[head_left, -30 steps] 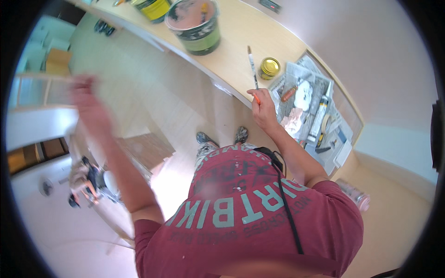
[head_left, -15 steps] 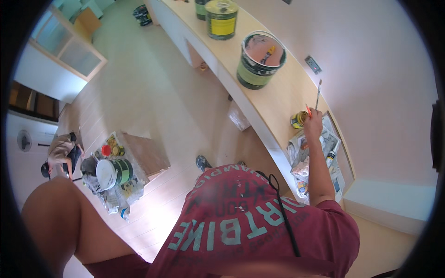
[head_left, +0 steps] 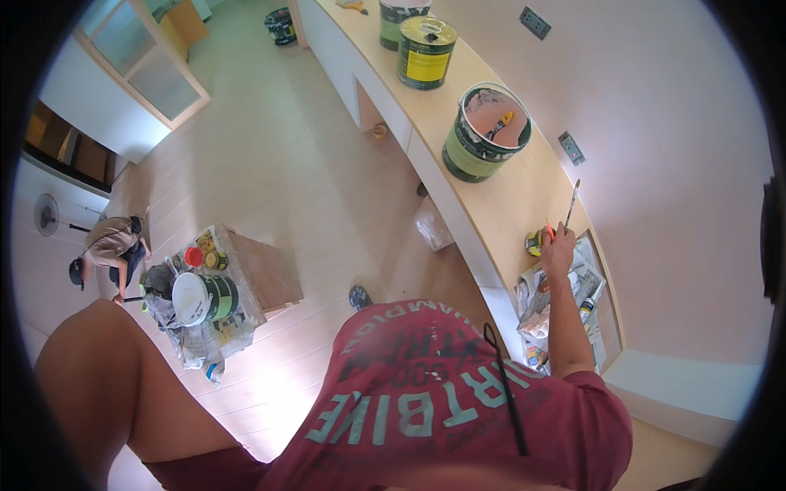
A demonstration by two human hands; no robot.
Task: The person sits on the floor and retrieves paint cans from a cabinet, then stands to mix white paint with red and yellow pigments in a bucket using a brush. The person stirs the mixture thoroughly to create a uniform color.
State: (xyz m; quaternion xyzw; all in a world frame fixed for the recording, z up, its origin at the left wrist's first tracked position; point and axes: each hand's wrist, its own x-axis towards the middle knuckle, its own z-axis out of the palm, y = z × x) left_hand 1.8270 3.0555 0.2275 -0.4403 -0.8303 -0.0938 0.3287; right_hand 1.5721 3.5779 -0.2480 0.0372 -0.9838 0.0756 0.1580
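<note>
A: What is the right hand (head_left: 557, 252) doing?
B: It is closed around a thin paintbrush (head_left: 571, 204), tip pointing up, over the long wooden counter (head_left: 491, 204).
A: What is next to it?
B: A small yellow tin (head_left: 535, 241), just beside the hand.
A: And the big green bucket (head_left: 485, 133)?
B: It has pale pink paint inside, with a tool sticking in it. A closed yellow-green can (head_left: 426, 52) stands further along.
A: The left hand?
B: Only the arm shows. I cannot tell.

You see everything through one fisheye camera on your head, looking steeply down past your red shirt (head_left: 458, 401) to the floor (head_left: 270, 180). The long surface (head_left: 499, 204) curves along the right, close by, its far end bent toward the rim.
</note>
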